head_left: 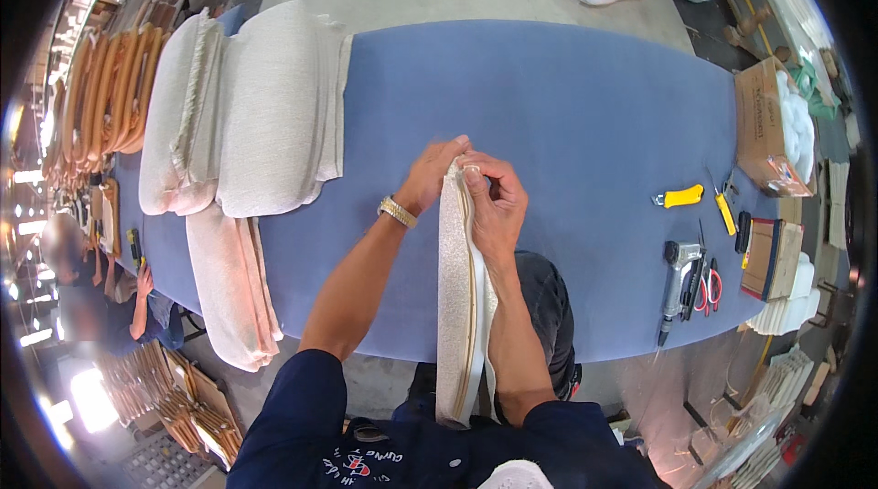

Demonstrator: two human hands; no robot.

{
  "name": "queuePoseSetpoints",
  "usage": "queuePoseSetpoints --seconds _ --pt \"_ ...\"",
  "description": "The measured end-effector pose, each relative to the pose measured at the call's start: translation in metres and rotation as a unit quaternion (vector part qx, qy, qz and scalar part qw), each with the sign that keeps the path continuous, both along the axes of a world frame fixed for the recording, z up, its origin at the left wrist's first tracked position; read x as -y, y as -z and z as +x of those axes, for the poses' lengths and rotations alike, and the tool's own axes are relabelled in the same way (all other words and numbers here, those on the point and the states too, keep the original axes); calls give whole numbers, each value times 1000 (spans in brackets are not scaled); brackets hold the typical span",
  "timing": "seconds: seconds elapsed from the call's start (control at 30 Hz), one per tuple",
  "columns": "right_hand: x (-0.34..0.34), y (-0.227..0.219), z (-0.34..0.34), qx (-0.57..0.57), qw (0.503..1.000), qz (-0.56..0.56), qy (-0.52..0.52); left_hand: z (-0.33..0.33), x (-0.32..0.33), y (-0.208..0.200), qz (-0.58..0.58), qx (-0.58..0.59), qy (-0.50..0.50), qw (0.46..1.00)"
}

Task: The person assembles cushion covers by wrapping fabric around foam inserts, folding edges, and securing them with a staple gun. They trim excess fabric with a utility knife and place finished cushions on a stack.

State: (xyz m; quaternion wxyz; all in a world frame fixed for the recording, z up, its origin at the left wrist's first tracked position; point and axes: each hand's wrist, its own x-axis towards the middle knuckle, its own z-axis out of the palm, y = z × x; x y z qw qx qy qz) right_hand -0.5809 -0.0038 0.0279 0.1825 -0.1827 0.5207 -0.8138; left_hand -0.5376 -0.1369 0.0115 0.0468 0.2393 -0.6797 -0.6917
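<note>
A long beige fabric cover (452, 288) hangs from the table's near edge toward my body, with an open seam and a pale strip running down its length. At its far end my left hand (435, 173), with a wristwatch on the wrist, pinches the fabric from the left. My right hand (497, 207) grips the same end from the right, thumb and bent fingers closed on the edge. Both hands nearly meet there, so the fingertips partly hide the corner.
Folded beige covers (274, 114) are piled on the blue table (549, 105) at left. At right lie a yellow utility knife (681, 197), a pneumatic stapler (675, 283), red-handled scissors (709, 292) and a cardboard box (761, 128). Another person's hand (144, 283) is at far left.
</note>
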Motion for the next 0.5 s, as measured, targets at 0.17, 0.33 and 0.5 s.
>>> queuePoseSetpoints --seconds 0.17,0.33,0.5 --pt "-7 -2 6 88 996 -2 -31 18 -38 -20 -141 -26 -192 971" --pt "-5 0 7 116 992 -27 -51 45 -117 -71 -350 -20 -255 901" --pt "-7 13 5 41 996 -45 -59 45 -126 -60 -343 -12 -302 889"
